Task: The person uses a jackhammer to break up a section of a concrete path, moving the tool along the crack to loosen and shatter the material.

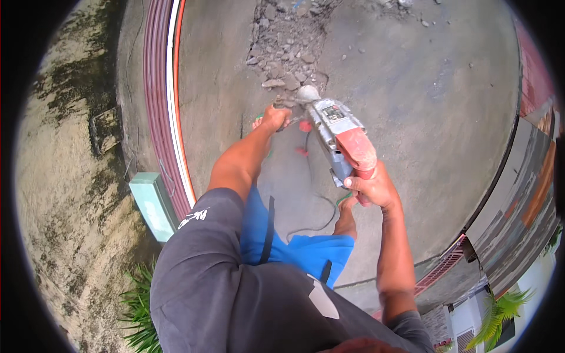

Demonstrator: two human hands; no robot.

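A red and grey demolition hammer (335,120) slants across the middle of the view, its rounded front end pointing away from me toward broken concrete (288,53). My left hand (274,117) is closed around its side handle, beside the front end. Around the red rear handle my right hand (376,187) is wrapped, thumb on the near side. The front end hides where the bit meets the ground. A dark cord curves over the floor below the tool, near my foot.
Loose rubble fills a channel broken into the concrete floor (429,147). At left stand a maroon ribbed panel (158,88), a pale green box (154,203) and a stained wall (65,176). Grey and orange boards (518,206) lie along the right side.
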